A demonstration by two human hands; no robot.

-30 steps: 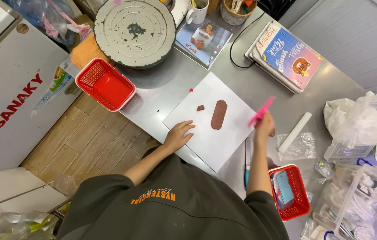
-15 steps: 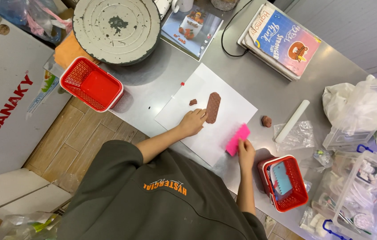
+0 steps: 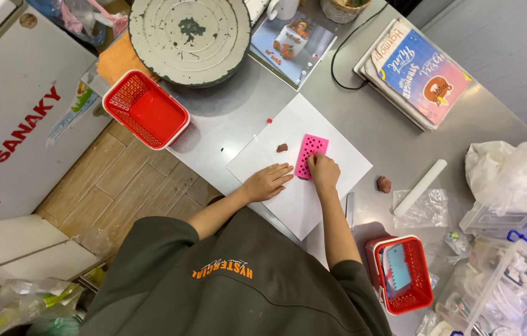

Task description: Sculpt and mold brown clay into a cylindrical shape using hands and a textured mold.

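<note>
Head view: the left hand (image 3: 268, 182) lies flat, fingers spread, on the white sheet (image 3: 344, 163). Just beside it, the right hand (image 3: 324, 170) presses its fingers on the near end of the pink mat (image 3: 310, 155), whose long axis runs away from the hands. Beyond the left hand sits a brown lump (image 3: 282, 148); farther right, a white roller (image 3: 422, 187) lies on the bench (image 3: 232, 124).
</note>
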